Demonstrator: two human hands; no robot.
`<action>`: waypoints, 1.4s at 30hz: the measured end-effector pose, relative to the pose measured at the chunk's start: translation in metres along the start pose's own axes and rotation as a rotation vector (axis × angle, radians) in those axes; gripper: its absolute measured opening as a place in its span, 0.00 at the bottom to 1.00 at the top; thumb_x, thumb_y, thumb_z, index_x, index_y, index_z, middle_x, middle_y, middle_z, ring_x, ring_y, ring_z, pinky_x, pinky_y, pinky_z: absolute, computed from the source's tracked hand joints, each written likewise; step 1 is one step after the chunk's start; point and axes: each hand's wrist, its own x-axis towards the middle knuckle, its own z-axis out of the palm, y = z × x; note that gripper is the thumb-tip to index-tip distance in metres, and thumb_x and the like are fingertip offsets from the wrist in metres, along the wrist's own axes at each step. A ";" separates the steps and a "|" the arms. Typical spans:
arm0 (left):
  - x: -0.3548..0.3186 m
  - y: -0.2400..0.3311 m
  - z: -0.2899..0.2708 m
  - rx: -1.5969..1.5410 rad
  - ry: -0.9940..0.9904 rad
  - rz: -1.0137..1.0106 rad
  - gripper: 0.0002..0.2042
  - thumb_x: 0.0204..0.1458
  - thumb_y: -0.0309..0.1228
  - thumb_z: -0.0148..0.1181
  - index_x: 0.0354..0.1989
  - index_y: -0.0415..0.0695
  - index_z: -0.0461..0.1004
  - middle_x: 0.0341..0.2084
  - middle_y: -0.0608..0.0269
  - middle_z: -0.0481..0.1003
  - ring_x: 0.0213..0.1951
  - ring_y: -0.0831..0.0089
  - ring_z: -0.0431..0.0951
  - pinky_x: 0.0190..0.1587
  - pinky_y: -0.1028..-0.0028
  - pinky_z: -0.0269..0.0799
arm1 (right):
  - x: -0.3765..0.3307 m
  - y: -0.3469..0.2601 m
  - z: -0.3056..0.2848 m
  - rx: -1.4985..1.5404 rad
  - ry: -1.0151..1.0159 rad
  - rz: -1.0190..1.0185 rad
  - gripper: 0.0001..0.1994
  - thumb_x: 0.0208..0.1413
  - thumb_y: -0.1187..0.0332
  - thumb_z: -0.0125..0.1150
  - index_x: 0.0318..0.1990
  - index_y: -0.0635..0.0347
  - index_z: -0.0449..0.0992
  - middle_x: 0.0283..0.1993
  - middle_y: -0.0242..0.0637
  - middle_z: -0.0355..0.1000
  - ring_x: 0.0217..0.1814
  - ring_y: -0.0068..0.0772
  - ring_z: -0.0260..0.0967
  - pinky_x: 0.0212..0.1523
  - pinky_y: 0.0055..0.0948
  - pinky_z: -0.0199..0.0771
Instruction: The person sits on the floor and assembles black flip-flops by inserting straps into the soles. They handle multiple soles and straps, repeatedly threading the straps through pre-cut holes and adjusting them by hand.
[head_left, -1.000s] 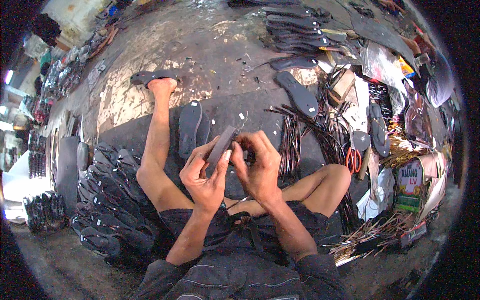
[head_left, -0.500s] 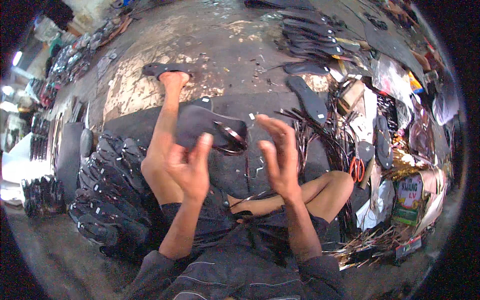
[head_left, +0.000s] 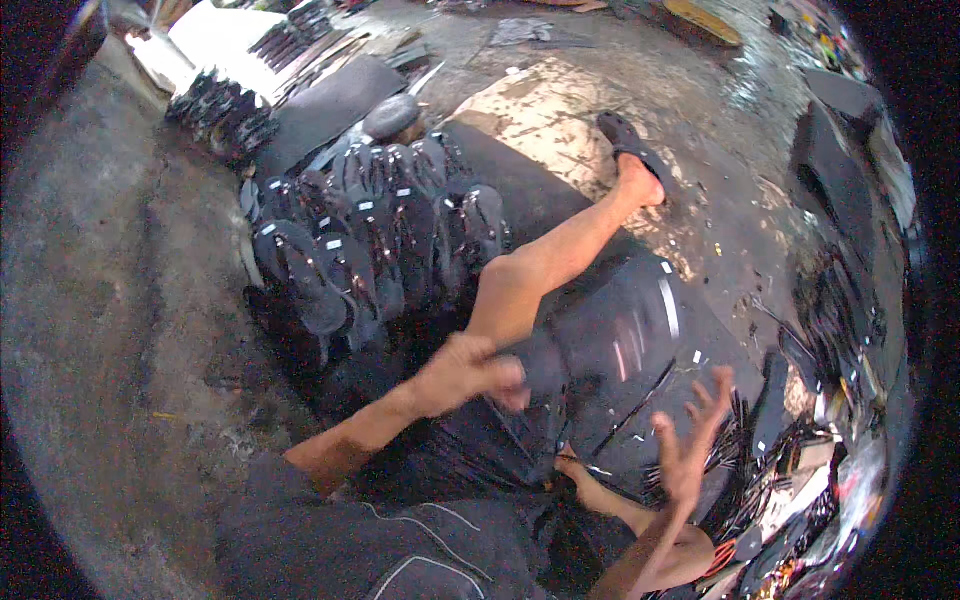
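My left hand is over my lap, smeared by motion, so its grip does not show. Just beyond its fingertips a dark, blurred sandal shape with pinkish streaks lies over the black mat; whether the hand touches it I cannot make out. My right hand is raised above the mat's near right part, fingers spread, holding nothing. A thin dark strip rests on the mat between the hands.
Rows of black sandals with white labels are piled left of my bent leg. Orange-handled scissors, dark strips and loose soles lie at the right. A rounded grey object stands behind the sandals.
My view has swung left, so the sandal pile now sits nearer the middle. The strapped sandal, clearly seen by my left hand before, is now a blur. My right hand remains open.
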 end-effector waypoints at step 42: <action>0.182 0.064 0.134 0.289 -0.006 0.574 0.09 0.67 0.25 0.69 0.51 0.34 0.85 0.42 0.56 0.86 0.41 0.73 0.86 0.44 0.75 0.83 | -0.079 0.035 0.019 -0.040 0.108 0.242 0.07 0.64 0.68 0.74 0.40 0.63 0.86 0.41 0.42 0.83 0.45 0.38 0.82 0.49 0.39 0.80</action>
